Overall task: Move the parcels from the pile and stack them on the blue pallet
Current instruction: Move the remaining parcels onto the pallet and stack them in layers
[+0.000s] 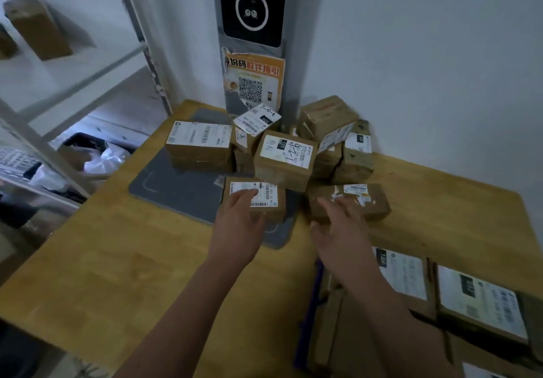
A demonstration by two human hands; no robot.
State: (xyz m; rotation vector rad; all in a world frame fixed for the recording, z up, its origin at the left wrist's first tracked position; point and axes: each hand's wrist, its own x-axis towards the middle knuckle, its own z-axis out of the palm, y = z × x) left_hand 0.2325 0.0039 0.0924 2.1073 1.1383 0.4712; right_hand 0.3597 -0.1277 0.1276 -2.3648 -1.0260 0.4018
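Left hand [238,216] fingers flat on barcode-labelled parcel [276,201], right hand [338,230] fingers loosely open at taped parcel [371,201], "122" parcel [286,154] behind

"取件指引" on poster [253,79] — "122" on parcel [284,157]

1. Wooden surface [117,260], set into a white-walled corner.
2. Grey mat [176,183], flat on the surface.
3. Black panel [252,4] with a white ring, mounted on a grey column [293,54].
4. Orange notice [252,81] with a QR code, below the panel, edges torn.
5. Metal shelving [88,76], left; black bin [85,138] with white bags beneath.
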